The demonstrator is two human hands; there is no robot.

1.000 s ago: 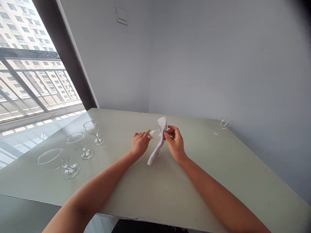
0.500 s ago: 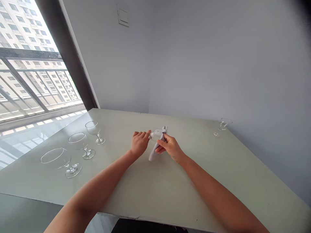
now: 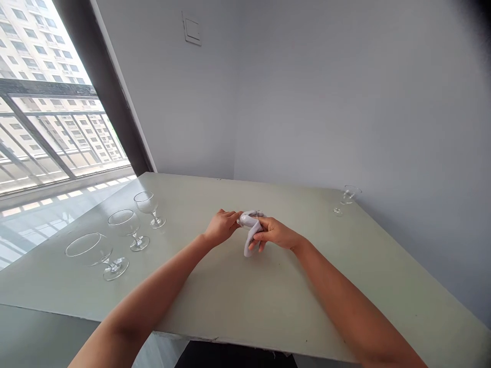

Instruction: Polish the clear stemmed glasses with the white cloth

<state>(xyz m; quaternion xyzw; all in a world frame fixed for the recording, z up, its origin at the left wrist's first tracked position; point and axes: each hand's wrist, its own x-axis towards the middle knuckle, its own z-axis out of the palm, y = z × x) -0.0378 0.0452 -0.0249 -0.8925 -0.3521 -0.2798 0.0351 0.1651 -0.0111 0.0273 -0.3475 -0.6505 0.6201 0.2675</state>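
Observation:
My left hand (image 3: 223, 227) is closed around the stem end of a small glass (image 3: 242, 220) held above the middle of the table. Against the bowl of that glass, my right hand (image 3: 274, 233) pinches a pale grey cloth (image 3: 251, 236), part of which hangs below the fingers. The cloth covers much of the bowl, and some fingertips are hidden in it.
Three stemmed glasses stand in a row at the left: a near one (image 3: 115, 268), a middle one (image 3: 138, 242) and a far one (image 3: 157, 221). Another glass (image 3: 350, 195) stands at the table's (image 3: 307, 296) far right edge, near the wall.
My right hand has shifted slightly right and down with the cloth, which now wraps more over the glass. My left hand has moved slightly, its fingers lower around the stem end.

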